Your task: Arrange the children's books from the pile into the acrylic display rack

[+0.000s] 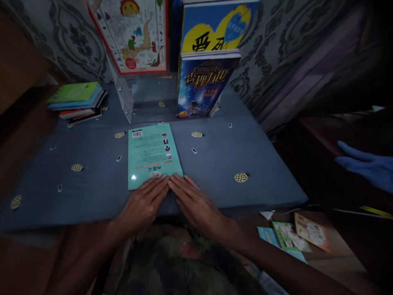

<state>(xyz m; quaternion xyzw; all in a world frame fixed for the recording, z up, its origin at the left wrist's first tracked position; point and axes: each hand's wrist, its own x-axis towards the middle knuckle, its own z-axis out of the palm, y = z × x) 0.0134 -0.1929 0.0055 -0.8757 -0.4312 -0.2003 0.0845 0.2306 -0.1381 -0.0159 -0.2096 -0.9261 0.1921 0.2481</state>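
A teal book [150, 151] lies flat near the table's front edge, back cover up, its printed text upside down. My left hand [147, 198] rests on the book's near edge, fingers stretched out. From the other side my right hand [196, 203] lies flat at the book's near right corner, its fingertips touching those of my left hand. Neither hand grips anything. Beyond the book stands a clear acrylic rack [147, 92], with a dark blue book [202, 86] upright at its right and a blue and yellow book [215, 24] behind.
A red-bordered picture book [135, 37] stands at the rack's upper left. A pile of books [76, 98] sits at the table's back left. At far right is a blue-gloved hand [368, 164]. More books [291, 237] lie low, beyond the patterned tablecloth [215, 164].
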